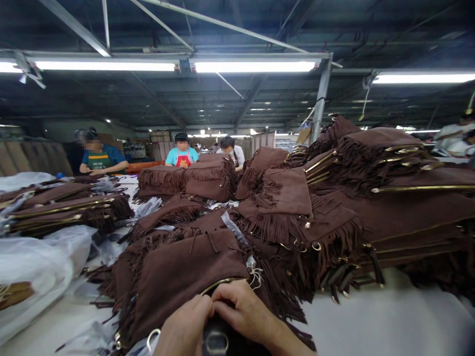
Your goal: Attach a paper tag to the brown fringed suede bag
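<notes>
A brown suede-like bag (pixel 185 277) with fringe and a gold-toothed zipper (pixel 218 284) lies on the pile right before me. At its zippered edge, my left hand (pixel 187 321) is closed, thumb and fingers pressed together. My right hand (pixel 243 309) pinches the same edge from the right, its fingertips meeting the left ones. What exactly lies between the fingertips is hidden. Just below them shows a dark piece with a metal fitting (pixel 215 342). White strings (pixel 255 278) stick out beside the zipper's right end, and a metal ring (pixel 153 338) lies by my left wrist.
Stacks of brown fringed bags (pixel 408 212) rise on the right, with more bags (pixel 67 207) on the left. Clear plastic (pixel 40 267) covers part of the white table (pixel 389 316). Several people work across the table, one in a red apron (pixel 183 159).
</notes>
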The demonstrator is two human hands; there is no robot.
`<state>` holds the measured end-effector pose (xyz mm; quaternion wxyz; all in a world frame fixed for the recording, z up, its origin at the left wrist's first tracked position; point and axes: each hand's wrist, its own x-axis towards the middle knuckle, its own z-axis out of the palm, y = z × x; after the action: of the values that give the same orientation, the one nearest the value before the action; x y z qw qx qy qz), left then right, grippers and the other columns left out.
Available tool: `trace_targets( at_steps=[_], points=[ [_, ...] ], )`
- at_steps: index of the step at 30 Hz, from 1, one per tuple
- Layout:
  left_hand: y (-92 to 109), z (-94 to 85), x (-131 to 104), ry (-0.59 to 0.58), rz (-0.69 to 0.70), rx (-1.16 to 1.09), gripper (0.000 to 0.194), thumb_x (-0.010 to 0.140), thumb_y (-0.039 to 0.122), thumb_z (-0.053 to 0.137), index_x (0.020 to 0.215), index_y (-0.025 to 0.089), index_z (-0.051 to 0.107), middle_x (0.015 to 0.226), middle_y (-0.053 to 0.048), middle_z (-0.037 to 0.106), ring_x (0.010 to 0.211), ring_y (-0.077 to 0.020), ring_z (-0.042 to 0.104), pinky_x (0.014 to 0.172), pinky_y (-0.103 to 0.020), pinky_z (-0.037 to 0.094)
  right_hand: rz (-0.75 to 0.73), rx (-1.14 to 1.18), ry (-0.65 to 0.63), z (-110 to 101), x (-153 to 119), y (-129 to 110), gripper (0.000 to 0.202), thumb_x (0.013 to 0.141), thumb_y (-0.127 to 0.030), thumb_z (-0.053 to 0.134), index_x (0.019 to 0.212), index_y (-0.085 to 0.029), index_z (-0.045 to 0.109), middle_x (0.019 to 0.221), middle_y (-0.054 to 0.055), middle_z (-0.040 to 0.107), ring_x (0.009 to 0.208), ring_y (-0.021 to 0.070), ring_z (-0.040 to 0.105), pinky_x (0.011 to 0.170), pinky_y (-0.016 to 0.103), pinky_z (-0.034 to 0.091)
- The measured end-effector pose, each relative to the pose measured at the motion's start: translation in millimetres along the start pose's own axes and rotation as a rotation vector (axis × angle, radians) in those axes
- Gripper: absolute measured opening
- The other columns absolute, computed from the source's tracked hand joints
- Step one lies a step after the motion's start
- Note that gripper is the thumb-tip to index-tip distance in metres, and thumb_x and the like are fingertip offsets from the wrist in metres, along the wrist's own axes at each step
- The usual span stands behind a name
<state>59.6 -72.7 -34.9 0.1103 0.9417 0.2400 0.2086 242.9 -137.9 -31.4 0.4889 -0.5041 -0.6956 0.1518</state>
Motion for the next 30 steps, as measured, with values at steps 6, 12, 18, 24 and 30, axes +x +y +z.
trace_targets(
  at_steps=[6,12,18,24,30],
  points=[
    [17,-1.4,-2,-0.031,-0.011,-0.080,0.024,0.085,0.015,0.050,0.104,0.023,0.063,0.101,-0.004,0.071,0.094,-0.0200,0.065,0.083,-0.027,0.049,0.032,-0.051,0.041,-6,-3,7,0.014,0.086,-0.011,0.056,0.075,-0.020,0.059,0.073,-0.002,0.059,0.072,0.0139,0.054,0.069,0.023,0.037],
    [-1,-16.3,-14,-0.224,-0.061,0.153,0.032,0.080,0.004,0.045,0.087,0.024,0.068,0.095,-0.004,0.070,0.088,-0.0201,0.064,0.075,-0.026,0.044,0.055,0.069,0.050,-9,-1,6,0.014,0.085,-0.012,0.056,0.075,-0.021,0.056,0.072,-0.004,0.055,0.071,0.0129,0.052,0.068,0.023,0.038],
    [-19,-6.5,6,-0.112,-0.042,-0.149,0.036,0.098,0.032,0.036,0.069,0.021,0.054,0.071,0.001,0.062,0.067,-0.0144,0.056,0.063,-0.022,0.039,0.149,0.353,0.096,-7,0,1,0.009,0.086,-0.021,0.052,0.082,-0.019,0.060,0.066,-0.006,0.051,0.048,0.0084,0.043,0.047,0.019,0.035],
    [-23,6.7,11,-0.112,-0.065,-0.246,0.040,0.098,0.039,0.033,0.065,0.021,0.048,0.067,0.002,0.058,0.063,-0.0142,0.051,0.061,-0.023,0.036,0.122,0.217,0.107,-10,1,-1,0.009,0.079,-0.017,0.065,0.077,-0.018,0.073,0.070,-0.001,0.065,0.063,0.0123,0.058,0.062,0.022,0.043],
    [-14,4.4,15,-0.156,-0.064,-0.160,0.019,0.083,0.014,0.042,0.072,0.021,0.057,0.075,0.000,0.066,0.072,-0.0159,0.060,0.067,-0.023,0.042,-0.049,-0.005,0.070,-11,-2,-3,0.011,0.077,-0.011,0.065,0.073,-0.019,0.070,0.067,-0.002,0.060,0.066,0.0130,0.056,0.063,0.023,0.040]
  ],
)
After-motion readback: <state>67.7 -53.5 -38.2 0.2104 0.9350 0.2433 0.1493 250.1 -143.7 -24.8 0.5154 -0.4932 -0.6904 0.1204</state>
